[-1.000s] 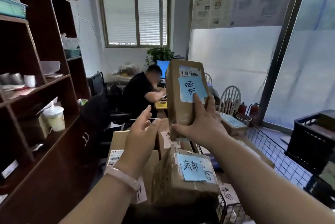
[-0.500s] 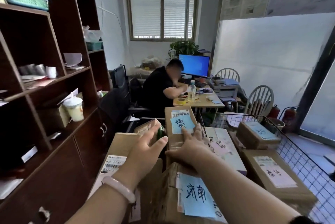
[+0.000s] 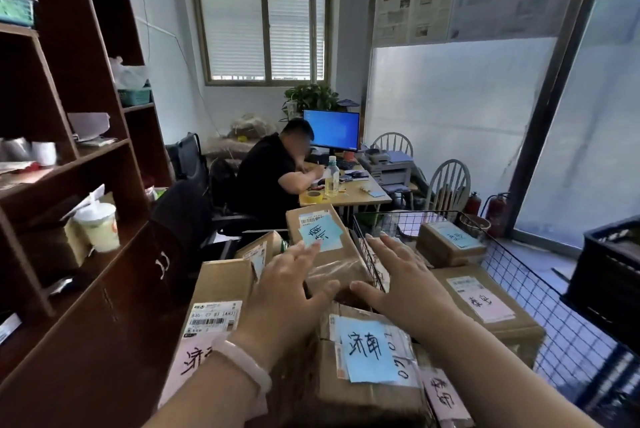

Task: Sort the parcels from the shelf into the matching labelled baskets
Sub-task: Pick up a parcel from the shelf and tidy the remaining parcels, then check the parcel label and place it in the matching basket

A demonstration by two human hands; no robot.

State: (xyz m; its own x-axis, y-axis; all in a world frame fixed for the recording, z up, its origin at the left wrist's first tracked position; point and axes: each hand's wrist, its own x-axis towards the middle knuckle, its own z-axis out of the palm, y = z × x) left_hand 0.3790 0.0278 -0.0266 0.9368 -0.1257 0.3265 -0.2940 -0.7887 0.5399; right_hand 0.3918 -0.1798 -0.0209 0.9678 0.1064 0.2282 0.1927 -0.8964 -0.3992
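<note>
Both hands are spread flat with straight fingers, apart from each other and gripping nothing. The left hand [image 3: 287, 292] hangs over the near end of the middle parcel [image 3: 329, 254], its fingertips at the edge of that parcel's blue note; whether they touch cannot be told. The right hand [image 3: 401, 282] is over the left wall of the wire basket [image 3: 554, 317], thumb pointing toward the left thumb.

The middle parcel lies flat, its long right edge just beside the basket wall. Nearer the camera lies a second parcel [image 3: 367, 379] with a blue note. To the left are two more: a large one [image 3: 221, 289] with a barcode label and a small one [image 3: 259, 249] behind it. That makes four outside the basket, packed close with little gap between them.

Two parcels show plainly inside the basket: a far one [image 3: 450, 240] with a blue label, and a large near one [image 3: 485, 306] with a pink label. Bare mesh is open along the basket's right side.

A dark shelf [image 3: 86, 185] stands at the left. A black crate [image 3: 609, 289] sits right of the basket. Beyond, a person [image 3: 266, 171] sits at a desk [image 3: 349, 194].
</note>
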